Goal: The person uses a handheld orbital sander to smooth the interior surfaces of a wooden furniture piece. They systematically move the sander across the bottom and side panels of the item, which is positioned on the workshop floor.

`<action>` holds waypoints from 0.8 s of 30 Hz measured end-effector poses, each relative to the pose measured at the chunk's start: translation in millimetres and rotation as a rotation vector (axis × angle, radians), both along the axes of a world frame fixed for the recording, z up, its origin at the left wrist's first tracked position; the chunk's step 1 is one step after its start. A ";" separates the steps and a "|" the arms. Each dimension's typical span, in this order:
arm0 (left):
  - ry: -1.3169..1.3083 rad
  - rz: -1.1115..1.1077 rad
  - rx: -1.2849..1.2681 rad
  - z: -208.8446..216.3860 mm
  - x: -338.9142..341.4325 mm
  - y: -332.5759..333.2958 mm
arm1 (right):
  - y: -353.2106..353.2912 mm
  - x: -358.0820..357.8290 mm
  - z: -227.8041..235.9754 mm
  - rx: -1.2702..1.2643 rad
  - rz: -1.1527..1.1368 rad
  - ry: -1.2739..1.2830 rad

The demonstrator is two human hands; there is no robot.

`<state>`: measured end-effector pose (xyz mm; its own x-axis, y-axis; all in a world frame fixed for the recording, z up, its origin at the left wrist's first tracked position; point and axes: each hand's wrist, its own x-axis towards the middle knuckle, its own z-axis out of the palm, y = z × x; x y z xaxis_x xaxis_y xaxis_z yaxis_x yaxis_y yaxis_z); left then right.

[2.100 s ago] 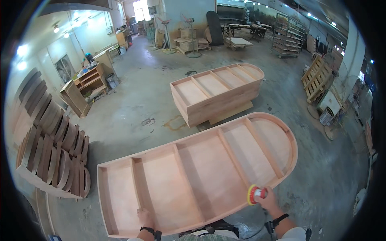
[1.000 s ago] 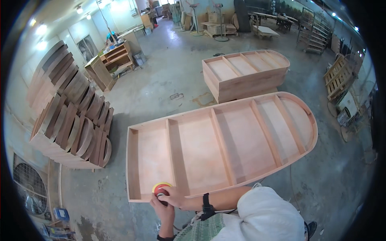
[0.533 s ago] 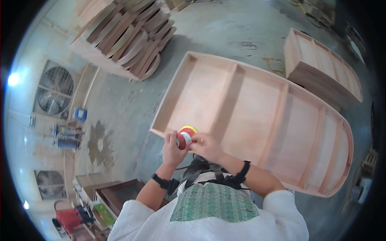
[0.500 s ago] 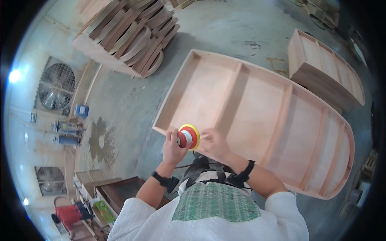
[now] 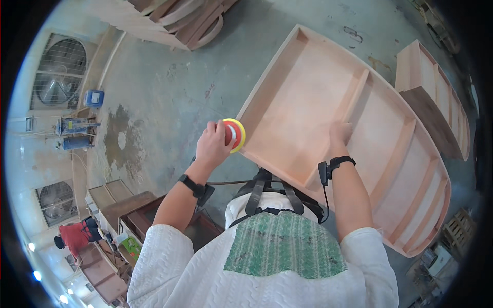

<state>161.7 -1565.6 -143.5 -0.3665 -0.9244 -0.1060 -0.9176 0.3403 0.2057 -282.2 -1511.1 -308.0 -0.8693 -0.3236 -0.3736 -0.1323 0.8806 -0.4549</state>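
Observation:
My left hand [image 5: 212, 143] is wrapped round a red round sander [image 5: 233, 136], its yellow-rimmed pad turned to the right. The sander is held up beside the near left corner of a large pale wooden frame [image 5: 303, 72], shaped like a shallow tray with cross dividers and a rounded far-right end. My right hand [image 5: 340, 134] is over the frame at its first divider [image 5: 354, 97]. Motion smears its fingers, so I cannot tell whether they grip the divider.
A second wooden frame [image 5: 429, 97] stands beyond at the right. Stacked curved wooden parts [image 5: 179, 23] sit at the upper left. Wall fans [image 5: 59, 72], a blue container [image 5: 94, 98] and a person in red [image 5: 77, 237] are on the left. A pallet [image 5: 459, 228] lies at right.
My right hand has moved away from the sander to the frame's first divider. My left hand keeps the sander, now farther left of my right hand. The view has shifted and turned.

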 end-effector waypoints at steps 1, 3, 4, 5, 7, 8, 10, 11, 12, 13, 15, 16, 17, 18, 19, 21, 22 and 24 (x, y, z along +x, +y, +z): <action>-0.027 0.015 0.041 -9.3 1.9 -11.3 | -9.8 7.8 9.7 0.007 0.008 0.012; -0.015 0.153 0.162 -12.1 1.6 -29.4 | -7.9 19.8 9.3 0.019 -0.001 0.054; 0.031 0.132 0.206 -13.8 4.2 -40.9 | -9.3 19.9 4.2 0.010 -0.007 0.079; 0.077 0.114 0.252 -16.7 14.6 -52.9 | -10.3 20.0 -0.4 0.031 -0.007 0.106; 0.215 0.018 0.227 -34.8 50.3 -79.1 | -20.0 21.8 4.2 0.075 0.000 0.149; 0.360 0.075 0.437 -55.4 57.3 -97.7 | -15.3 14.6 5.0 0.112 -0.020 0.177; 0.640 0.219 0.851 -83.4 72.5 -132.5 | -13.9 12.2 -2.8 0.025 -0.019 0.180; 0.747 0.350 1.036 -93.5 77.2 -141.8 | -11.9 12.7 -5.9 0.030 -0.014 0.182; 0.733 0.418 1.119 -96.1 76.8 -146.6 | -11.2 14.0 -5.3 0.037 -0.010 0.185; 0.718 0.494 1.193 -96.1 77.4 -147.9 | -20.6 21.1 5.7 0.084 0.002 0.185; 0.705 0.565 1.216 -96.9 77.4 -143.6 | -27.2 23.2 11.4 0.139 0.014 0.184; 0.652 0.474 1.072 -96.8 76.3 -141.6 | -26.9 20.7 9.8 0.148 0.015 0.185; 0.598 0.383 0.928 -98.1 72.5 -138.2 | -25.3 19.6 7.8 0.157 0.017 0.184; 0.543 0.291 0.778 -92.1 66.2 -137.1 | -25.7 23.1 9.3 0.147 0.005 0.180; 0.446 0.158 0.577 -81.5 49.8 -132.4 | -24.4 23.8 13.2 0.137 -0.009 0.182; 0.251 -0.098 0.166 -51.9 14.3 -124.5 | -25.5 22.5 19.3 0.122 -0.032 0.172; 0.275 -0.058 0.254 -47.6 9.1 -131.7 | -25.1 22.7 19.7 0.122 -0.037 0.159; 0.325 0.022 0.431 -52.9 -5.9 -162.9 | -24.9 21.3 19.5 0.123 -0.026 0.162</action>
